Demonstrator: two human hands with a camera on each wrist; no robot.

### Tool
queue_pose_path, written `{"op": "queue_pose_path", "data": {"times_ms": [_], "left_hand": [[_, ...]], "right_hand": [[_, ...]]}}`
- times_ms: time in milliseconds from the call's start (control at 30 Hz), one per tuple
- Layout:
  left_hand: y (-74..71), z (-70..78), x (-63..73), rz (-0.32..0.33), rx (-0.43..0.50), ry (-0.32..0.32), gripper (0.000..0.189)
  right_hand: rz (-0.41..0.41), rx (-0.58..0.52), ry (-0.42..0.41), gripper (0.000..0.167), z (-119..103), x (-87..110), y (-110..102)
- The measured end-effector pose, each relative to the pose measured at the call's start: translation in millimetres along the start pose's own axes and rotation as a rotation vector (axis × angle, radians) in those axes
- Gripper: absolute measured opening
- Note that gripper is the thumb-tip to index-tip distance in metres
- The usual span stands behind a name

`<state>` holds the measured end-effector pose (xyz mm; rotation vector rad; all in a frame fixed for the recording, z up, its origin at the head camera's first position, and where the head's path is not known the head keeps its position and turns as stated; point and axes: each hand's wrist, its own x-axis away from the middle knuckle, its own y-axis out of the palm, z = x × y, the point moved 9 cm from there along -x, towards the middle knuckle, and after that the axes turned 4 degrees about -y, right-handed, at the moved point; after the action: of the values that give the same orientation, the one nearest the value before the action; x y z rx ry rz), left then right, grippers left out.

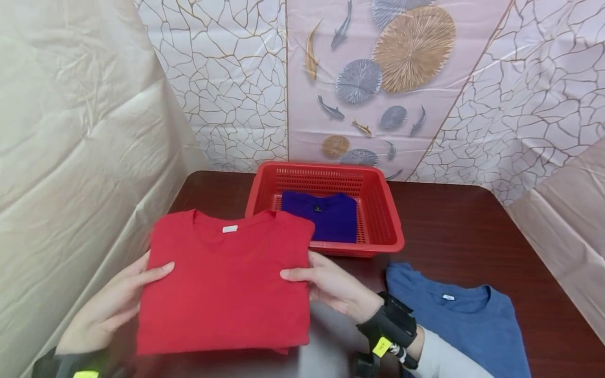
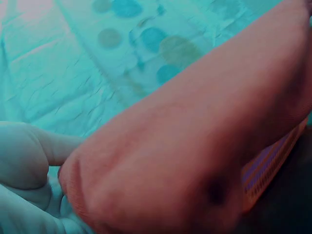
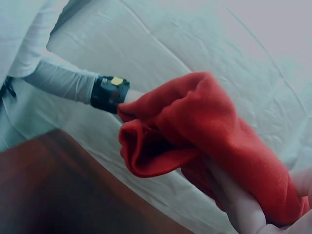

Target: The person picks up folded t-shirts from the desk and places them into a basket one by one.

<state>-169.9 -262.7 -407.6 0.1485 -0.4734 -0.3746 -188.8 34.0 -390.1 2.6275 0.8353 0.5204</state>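
A folded red T-shirt (image 1: 227, 289) with a white neck label is held up in front of the body, its collar toward the far side. My left hand (image 1: 115, 299) grips its left edge, thumb on top and the other fingers underneath. On the opposite edge my right hand (image 1: 333, 283) pinches the cloth the same way. In the right wrist view the folded layers of the red T-shirt (image 3: 195, 122) hang loosely from the fingers. Beyond it, a folded purple-blue T-shirt (image 1: 326, 218) lies in a red plastic basket (image 1: 392, 231), partly overlapped by the red one in the head view.
A folded blue T-shirt (image 1: 468, 325) lies on the dark wooden table (image 1: 449, 226) at the right, close to the right forearm. The basket stands near the table's back edge. Patterned cloth (image 1: 227, 94) hangs behind the table, and pale draped cloth (image 1: 85, 157) on the left.
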Motion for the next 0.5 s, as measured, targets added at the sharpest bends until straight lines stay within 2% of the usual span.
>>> {"op": "queue_pose_path", "data": {"times_ms": [33, 67, 133, 267, 300, 333, 433, 500], "left_hand": [[6.0, 6.7, -5.6, -0.007, -0.005, -0.002, 0.061], [10.5, 13.5, -9.3, -0.011, -0.051, 0.017, 0.063], [19.2, 22.7, -20.1, 0.001, -0.061, -0.001, 0.062], [43.0, 42.3, -54.0, -0.101, 0.008, 0.048, 0.053], [48.5, 45.7, -64.2, -0.111, 0.058, 0.028, 0.048], [53.9, 50.8, -72.8, -0.141, 0.078, 0.04, 0.045], [68.4, 65.5, -95.4, -0.21, 0.103, 0.063, 0.041], [76.1, 74.5, -109.0, -0.222, 0.103, 0.062, 0.041]], "right_hand": [[0.012, 0.006, -0.006, 0.049, -6, 2.0, -6], [0.027, 0.007, -0.008, 0.048, -11, 3.9, -13], [0.05, 0.009, -0.012, 0.048, -22, 7.4, -25], [0.105, 0.022, -0.028, 0.047, -41, 15.4, -47], [0.115, 0.031, -0.035, 0.048, -46, 17.3, -53], [0.128, 0.037, -0.041, 0.048, -50, 19.2, -58], [0.159, 0.037, -0.053, 0.046, -62, 23.8, -72], [0.181, 0.031, -0.056, 0.044, -69, 25.8, -83]]}}
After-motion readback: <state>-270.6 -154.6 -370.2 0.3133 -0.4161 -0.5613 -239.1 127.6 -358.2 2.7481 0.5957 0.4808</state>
